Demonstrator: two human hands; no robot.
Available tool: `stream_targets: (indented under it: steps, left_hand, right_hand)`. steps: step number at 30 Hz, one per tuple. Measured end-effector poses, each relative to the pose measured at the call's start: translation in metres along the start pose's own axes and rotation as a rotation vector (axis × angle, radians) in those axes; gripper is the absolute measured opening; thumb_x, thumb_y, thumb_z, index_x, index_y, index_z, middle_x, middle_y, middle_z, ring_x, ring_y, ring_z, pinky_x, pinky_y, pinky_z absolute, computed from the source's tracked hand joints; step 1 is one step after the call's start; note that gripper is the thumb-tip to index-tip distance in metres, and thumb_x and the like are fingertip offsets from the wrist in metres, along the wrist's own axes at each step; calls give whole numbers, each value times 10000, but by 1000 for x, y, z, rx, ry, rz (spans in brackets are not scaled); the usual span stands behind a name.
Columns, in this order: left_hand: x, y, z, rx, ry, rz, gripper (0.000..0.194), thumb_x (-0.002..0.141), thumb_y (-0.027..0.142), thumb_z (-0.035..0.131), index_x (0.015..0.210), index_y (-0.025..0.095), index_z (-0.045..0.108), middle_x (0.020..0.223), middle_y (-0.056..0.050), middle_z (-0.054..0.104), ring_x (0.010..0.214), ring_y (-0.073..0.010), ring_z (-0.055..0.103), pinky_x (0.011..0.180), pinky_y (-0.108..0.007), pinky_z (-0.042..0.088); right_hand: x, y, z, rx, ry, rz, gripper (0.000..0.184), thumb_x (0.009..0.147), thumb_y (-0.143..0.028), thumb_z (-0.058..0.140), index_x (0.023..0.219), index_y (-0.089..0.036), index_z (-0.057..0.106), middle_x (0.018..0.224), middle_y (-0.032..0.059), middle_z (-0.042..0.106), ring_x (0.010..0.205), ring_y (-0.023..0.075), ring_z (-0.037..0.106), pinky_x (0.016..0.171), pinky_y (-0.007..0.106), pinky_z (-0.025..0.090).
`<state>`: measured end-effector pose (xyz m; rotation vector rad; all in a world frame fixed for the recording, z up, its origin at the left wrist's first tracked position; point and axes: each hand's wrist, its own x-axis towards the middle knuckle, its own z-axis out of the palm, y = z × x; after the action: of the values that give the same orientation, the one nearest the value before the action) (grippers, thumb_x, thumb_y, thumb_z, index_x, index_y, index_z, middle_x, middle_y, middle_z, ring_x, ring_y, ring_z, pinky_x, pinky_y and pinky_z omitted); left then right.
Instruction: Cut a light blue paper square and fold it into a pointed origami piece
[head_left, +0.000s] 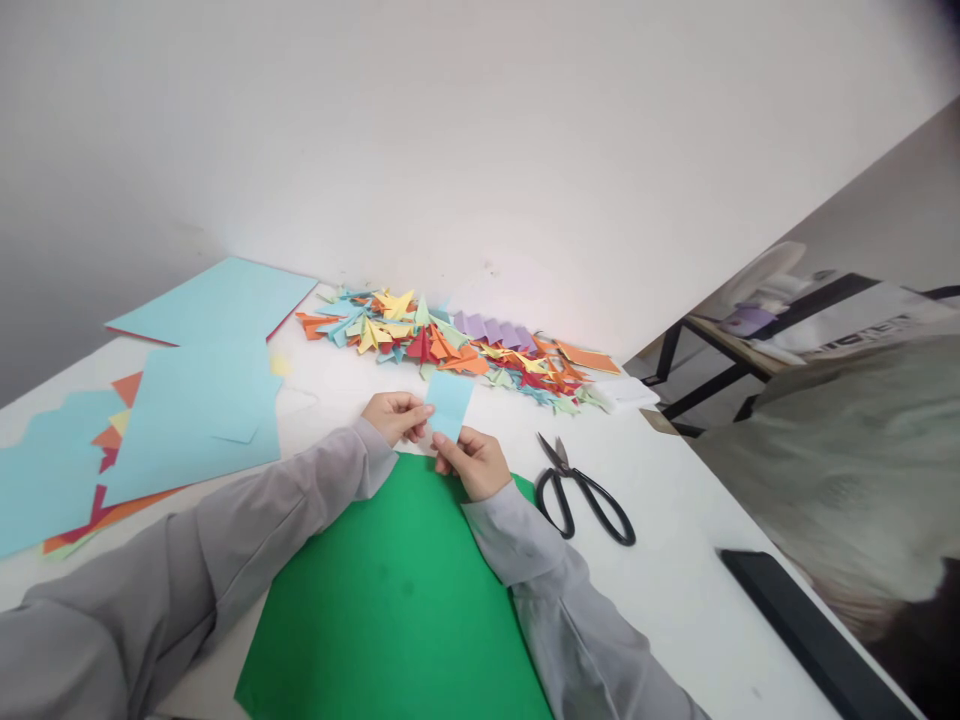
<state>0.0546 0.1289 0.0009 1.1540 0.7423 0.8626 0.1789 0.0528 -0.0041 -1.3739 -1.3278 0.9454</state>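
No word can be read with certainty. The only lettering in sight is a short row of large dark letters on a white item with a black band, in the background at the far right, beyond the edge of the desk. The row stands on the pale part below the band and slants up toward the right; blur and the oblique angle run the strokes together, so the spelling cannot be made out.

Your left arm and right arm stretch toward the far side; your left hand pinches, your right hand pinching slightly nearer.
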Motion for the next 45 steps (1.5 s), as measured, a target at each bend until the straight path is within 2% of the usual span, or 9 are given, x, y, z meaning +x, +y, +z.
stream_targets:
  steps: [4, 10, 17, 27, 33, 39, 45]
  left_hand:
    - [0, 2, 0, -95, -55, -84, 316, 539, 342, 707, 484, 113, 496, 372, -3, 534, 316, -70, 469, 354, -177, 368]
    - [-1, 6, 1, -132, -71, -138, 312, 584, 289, 690, 461, 115, 463, 362, -8, 521, 323, -86, 488, 367, -191, 389]
    - [-3, 11, 1, -146, -99, -166, 329, 566, 296, 700, 445, 115, 452, 339, 1, 493, 319, -88, 484, 342, -181, 367]
    - [-3, 7, 1, -108, -50, -105, 409, 435, 438, 729, 456, 111, 483, 364, 2, 526, 319, -80, 478, 355, -195, 383]
    - [-6, 5, 3, 88, -62, -31, 350, 392, 349, 764, 462, 100, 528, 371, 10, 542, 330, -59, 469, 370, -179, 378]
    - [-4, 6, 2, -36, -62, -121, 442, 424, 491, 710, 417, 94, 513, 339, -4, 504, 300, -84, 464, 342, -207, 370]
    - [-3, 6, 2, -88, -18, -61, 435, 478, 495, 688, 428, 109, 494, 342, 4, 499, 300, -79, 463, 326, -191, 348]
  right_hand:
    - [0, -2, 0, -39, 4, -37, 366, 674, -480, 573, 496, -163, 529, 417, -1, 546, 369, 89, 455, 415, 220, 372]
    - [-1, -3, 2, -41, -4, -49, 327, 669, -458, 587, 530, -166, 543, 440, 1, 567, 385, 97, 481, 418, 220, 395]
    - [-4, -10, 4, -85, 44, -25, 327, 671, -421, 596, 483, -155, 564, 386, -9, 540, 309, 66, 404, 349, 197, 335]
    - [-6, -12, 6, -16, 81, 40, 377, 629, -431, 629, 407, -159, 491, 306, -35, 479, 243, 39, 334, 286, 168, 240]
    - [-5, -15, 6, 9, 35, 46, 332, 627, -421, 634, 454, -165, 510, 321, -50, 486, 258, 43, 368, 298, 159, 272]
    - [-5, -14, 6, 1, -6, 64, 335, 617, -434, 639, 460, -166, 512, 328, -44, 501, 260, 49, 373, 296, 165, 272]
    - [-5, -7, 8, -25, 85, 38, 386, 653, -490, 581, 459, -164, 508, 256, -63, 414, 236, 41, 302, 295, 169, 224]
